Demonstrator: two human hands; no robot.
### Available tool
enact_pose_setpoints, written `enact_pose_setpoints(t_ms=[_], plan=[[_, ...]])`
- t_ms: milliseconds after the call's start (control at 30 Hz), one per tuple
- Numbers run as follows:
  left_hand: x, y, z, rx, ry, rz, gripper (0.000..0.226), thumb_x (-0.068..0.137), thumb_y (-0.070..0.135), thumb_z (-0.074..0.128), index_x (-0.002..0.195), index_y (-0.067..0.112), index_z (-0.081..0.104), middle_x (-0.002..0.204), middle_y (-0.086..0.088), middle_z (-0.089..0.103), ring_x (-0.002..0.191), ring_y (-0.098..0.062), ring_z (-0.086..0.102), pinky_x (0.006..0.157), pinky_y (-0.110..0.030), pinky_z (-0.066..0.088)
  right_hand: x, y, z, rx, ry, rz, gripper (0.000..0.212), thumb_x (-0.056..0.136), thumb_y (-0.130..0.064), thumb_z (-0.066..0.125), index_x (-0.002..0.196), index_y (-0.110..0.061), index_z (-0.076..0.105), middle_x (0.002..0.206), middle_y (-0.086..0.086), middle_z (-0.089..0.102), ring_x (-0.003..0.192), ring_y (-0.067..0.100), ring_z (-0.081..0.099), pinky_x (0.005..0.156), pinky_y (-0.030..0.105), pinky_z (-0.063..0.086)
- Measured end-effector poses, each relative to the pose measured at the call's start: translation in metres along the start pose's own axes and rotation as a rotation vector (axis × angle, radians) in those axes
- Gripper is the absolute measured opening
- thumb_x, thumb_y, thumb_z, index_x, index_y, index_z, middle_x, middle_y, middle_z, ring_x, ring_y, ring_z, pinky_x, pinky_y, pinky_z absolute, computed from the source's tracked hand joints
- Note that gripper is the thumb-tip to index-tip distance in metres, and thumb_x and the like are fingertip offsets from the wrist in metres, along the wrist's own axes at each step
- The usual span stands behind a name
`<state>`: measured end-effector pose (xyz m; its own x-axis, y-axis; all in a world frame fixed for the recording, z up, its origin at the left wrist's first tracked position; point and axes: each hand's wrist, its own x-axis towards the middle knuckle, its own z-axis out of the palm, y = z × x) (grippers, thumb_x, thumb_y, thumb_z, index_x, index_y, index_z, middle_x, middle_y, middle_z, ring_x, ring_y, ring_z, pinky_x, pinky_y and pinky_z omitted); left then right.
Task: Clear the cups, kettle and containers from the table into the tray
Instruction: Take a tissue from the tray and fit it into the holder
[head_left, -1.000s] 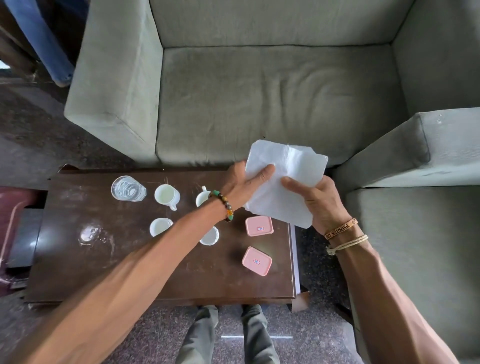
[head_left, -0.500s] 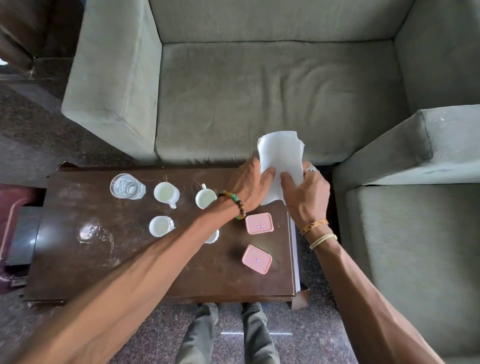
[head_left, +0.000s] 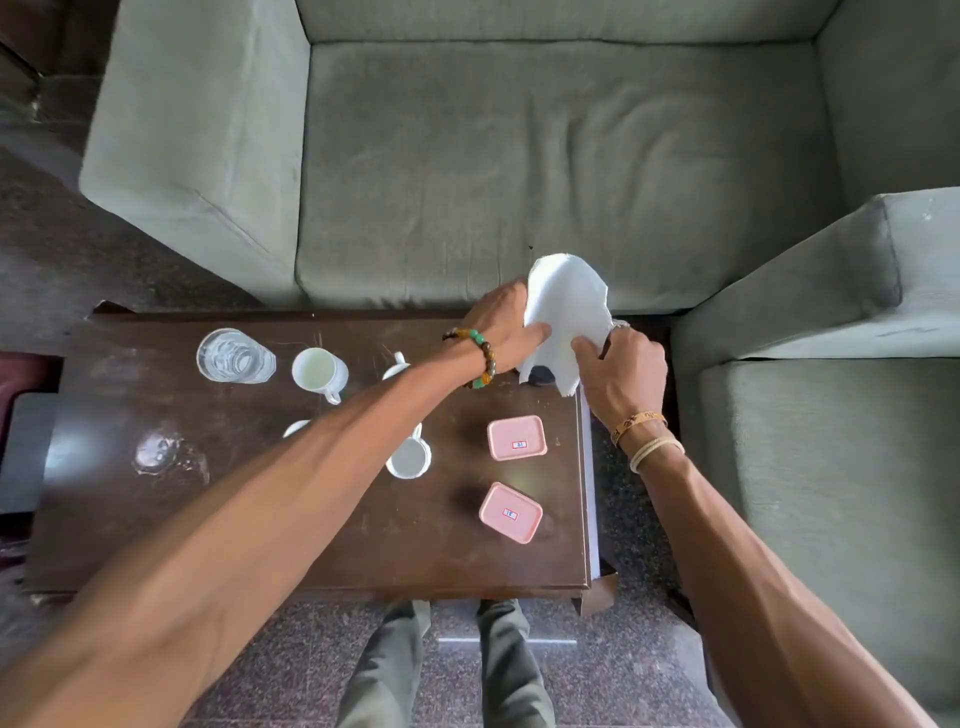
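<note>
Thumbs and fingers of my left hand (head_left: 501, 325) and right hand (head_left: 623, 364) pinch a crumpled white paper sheet (head_left: 566, 301) over the far right corner of the dark brown wooden table (head_left: 311, 535). Something dark under its lower edge is mostly hidden. Two pink rectangular lidded containers (head_left: 517, 438) (head_left: 510, 512) sit on the table near my right wrist. One white ceramic cup (head_left: 318, 370) shows whole beside a clear glass tumbler (head_left: 234, 356). My left forearm covers parts of three more cups (head_left: 409, 457). A clear glass object (head_left: 166, 460) at the left is lost in glare, so I cannot tell what it is.
</note>
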<state>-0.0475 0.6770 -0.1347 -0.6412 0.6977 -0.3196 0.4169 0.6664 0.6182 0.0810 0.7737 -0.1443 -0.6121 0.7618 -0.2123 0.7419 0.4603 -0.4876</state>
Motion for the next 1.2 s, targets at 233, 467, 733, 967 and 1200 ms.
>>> enact_pose_setpoints(t_ms=[233, 467, 733, 967, 1200], plan=[[0.022, -0.019, 0.035, 0.103, 0.005, -0.112, 0.025, 0.079, 0.027, 0.073, 0.085, 0.012, 0.054, 0.086, -0.011, 0.063, 0.073, -0.026, 0.052, 0.048, -0.026, 0.027, 0.014, 0.024, 0.05, 0.018, 0.041, 0.048, 0.033, 0.092, -0.032, 0.057, 0.078, -0.002, 0.058, 0.082, 0.021, 0.067, 0.077, 0.04, 0.055, 0.065, 0.037, 0.035], [0.037, -0.039, 0.075, 0.035, 0.081, -0.138, 0.032, 0.082, 0.028, 0.071, 0.096, 0.001, 0.062, 0.1, -0.017, 0.068, 0.093, -0.033, 0.062, 0.065, -0.028, 0.035, 0.03, 0.044, 0.083, 0.104, 0.126, 0.122, 0.03, 0.091, -0.032, 0.059, 0.085, -0.003, 0.064, 0.079, 0.015, 0.07, 0.064, 0.026, 0.053, 0.061, 0.028, 0.036], [0.05, -0.047, 0.099, 0.008, 0.125, -0.083, 0.034, 0.082, 0.025, 0.072, 0.107, 0.003, 0.063, 0.102, -0.016, 0.067, 0.095, -0.034, 0.063, 0.075, -0.036, 0.05, 0.043, 0.055, 0.102, 0.118, 0.146, 0.134, 0.034, 0.091, -0.038, 0.057, 0.098, -0.006, 0.067, 0.08, 0.011, 0.071, 0.07, 0.028, 0.063, 0.064, 0.031, 0.05], [0.046, -0.059, 0.104, 0.036, 0.088, -0.162, 0.037, 0.088, 0.038, 0.064, 0.087, 0.001, 0.065, 0.087, -0.017, 0.069, 0.081, -0.033, 0.063, 0.059, -0.029, 0.034, 0.04, 0.066, 0.11, 0.082, 0.095, 0.201, 0.035, 0.088, -0.042, 0.061, 0.073, -0.01, 0.058, 0.087, 0.009, 0.066, 0.068, 0.023, 0.057, 0.059, 0.03, 0.043], [0.054, -0.063, 0.104, 0.081, 0.069, -0.13, 0.033, 0.09, 0.035, 0.06, 0.103, 0.006, 0.068, 0.099, -0.012, 0.069, 0.092, -0.03, 0.062, 0.071, -0.034, 0.047, 0.043, 0.069, 0.11, 0.11, 0.102, 0.154, 0.036, 0.087, -0.043, 0.061, 0.068, -0.013, 0.054, 0.097, -0.001, 0.047, 0.074, 0.022, 0.052, 0.062, 0.028, 0.037]])
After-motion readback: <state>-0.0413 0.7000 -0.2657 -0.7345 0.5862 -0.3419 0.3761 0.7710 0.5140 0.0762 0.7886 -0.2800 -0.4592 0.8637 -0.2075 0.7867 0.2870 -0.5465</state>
